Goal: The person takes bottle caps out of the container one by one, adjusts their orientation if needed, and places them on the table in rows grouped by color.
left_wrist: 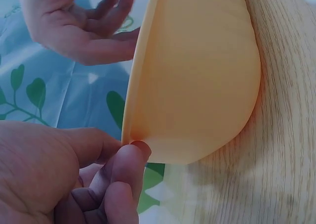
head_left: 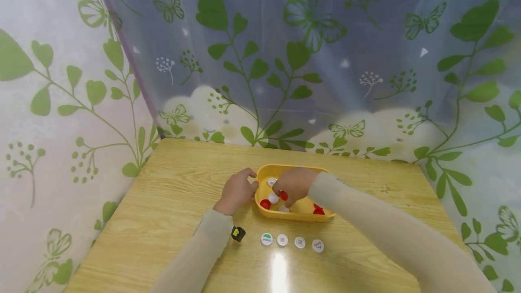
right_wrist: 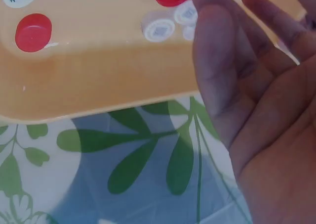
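Observation:
A yellow plastic tray (head_left: 299, 217) with raised sides stands on the table, holding red and white bottle caps. At its left end, my left hand (head_left: 239, 190) pinches the rim, as the left wrist view shows closely. My right hand (head_left: 296, 184) reaches down inside the tray, its fingers bent among the caps. Beside its fingertips appears a red cap (head_left: 283, 195); whether it is pinched cannot be told. White caps (head_left: 273, 198) and another red cap (head_left: 265, 204) lie near the tray's left end. In the right wrist view the fingertips are partly cut off, beside white caps (right_wrist: 158, 28).
In front of the tray, several white caps (head_left: 282, 240) stand in a row on the wooden table (head_left: 195, 166). More red caps (head_left: 319, 211) lie in the tray's near right corner. A leaf-patterned curtain (head_left: 260, 80) hangs behind the table.

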A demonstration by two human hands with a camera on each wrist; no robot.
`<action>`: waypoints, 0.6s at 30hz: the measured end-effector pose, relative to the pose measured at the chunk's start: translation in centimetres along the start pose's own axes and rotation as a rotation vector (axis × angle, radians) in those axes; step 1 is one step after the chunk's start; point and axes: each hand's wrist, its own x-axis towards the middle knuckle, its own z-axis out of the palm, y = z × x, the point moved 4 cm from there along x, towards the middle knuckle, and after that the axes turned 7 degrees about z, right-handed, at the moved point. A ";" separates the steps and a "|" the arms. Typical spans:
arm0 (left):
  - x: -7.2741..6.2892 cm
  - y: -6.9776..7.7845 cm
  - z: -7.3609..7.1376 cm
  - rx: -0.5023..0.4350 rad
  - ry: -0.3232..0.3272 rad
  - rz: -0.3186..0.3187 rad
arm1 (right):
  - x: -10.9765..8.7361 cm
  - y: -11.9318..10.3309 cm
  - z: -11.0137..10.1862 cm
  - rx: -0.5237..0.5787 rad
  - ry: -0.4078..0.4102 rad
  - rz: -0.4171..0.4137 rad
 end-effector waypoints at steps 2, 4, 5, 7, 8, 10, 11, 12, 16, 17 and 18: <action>0.1 -0.1 0.0 0.001 -0.001 -0.004 | 0.3 -0.6 0.1 -0.028 -0.022 -0.013; 0.1 -0.1 0.0 0.002 0.002 -0.007 | 0.7 -1.0 0.3 -0.062 -0.040 -0.005; 0.2 -0.1 0.0 0.002 0.004 -0.008 | 0.9 -1.2 0.5 -0.072 -0.049 0.004; 0.2 -0.1 0.0 0.001 0.007 -0.007 | 1.3 -1.4 0.9 -0.095 -0.068 0.023; 0.2 -0.1 0.0 -0.001 0.008 -0.004 | 1.4 -1.5 1.1 -0.102 -0.080 0.031; 0.2 0.0 0.1 0.000 0.008 -0.001 | 1.8 -1.6 1.6 -0.113 -0.104 0.047; 0.1 0.0 0.1 0.001 0.007 -0.001 | 1.8 -1.6 1.7 -0.118 -0.107 0.046; 0.1 0.0 0.1 0.002 0.006 -0.001 | 1.9 -1.5 1.9 -0.126 -0.107 0.043; 0.1 0.1 0.0 0.014 0.006 -0.002 | 2.2 -1.2 2.7 -0.128 -0.088 0.038; 0.1 0.1 0.0 0.013 0.006 -0.003 | 2.2 -1.2 2.8 -0.123 -0.082 0.037; 0.1 0.1 0.0 0.013 0.005 -0.004 | 2.3 -1.1 3.0 -0.120 -0.076 0.036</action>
